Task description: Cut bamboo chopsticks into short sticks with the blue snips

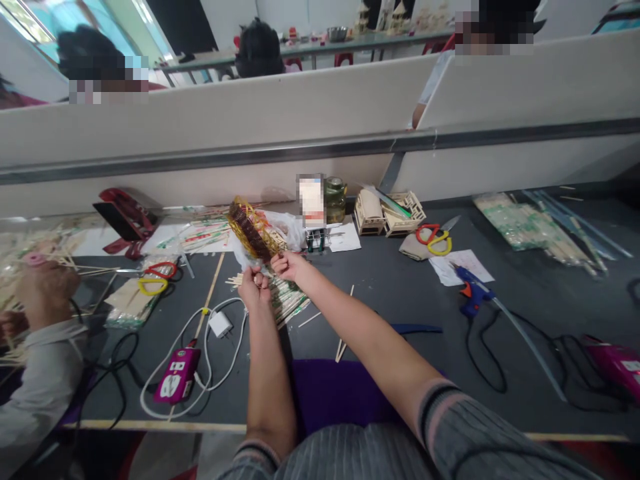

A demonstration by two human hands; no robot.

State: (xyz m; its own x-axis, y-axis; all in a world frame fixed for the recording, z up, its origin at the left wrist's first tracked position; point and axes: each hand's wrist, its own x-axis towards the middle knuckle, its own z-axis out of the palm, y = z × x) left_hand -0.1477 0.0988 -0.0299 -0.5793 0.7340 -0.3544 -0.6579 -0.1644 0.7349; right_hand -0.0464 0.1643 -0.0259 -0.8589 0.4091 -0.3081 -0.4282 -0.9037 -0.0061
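Two grips (256, 287) (285, 265) adjoin one brown bundle (251, 233) between two scissors (159, 277) (438, 238).

- You can read no words, brands or numbers.
- White patches on your magenta power strip (178, 375) stay illegible.
- Green print on the stick packet (520, 221) blurs.
- Marks on the paper sheet (474, 261) under the blue glue gun (473, 291) are too faint.

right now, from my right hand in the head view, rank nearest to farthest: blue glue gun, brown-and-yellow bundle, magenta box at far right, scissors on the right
From your right hand:
1. brown-and-yellow bundle, just ahead, slightly left
2. scissors, to the right
3. blue glue gun, beyond the scissors
4. magenta box, far right edge
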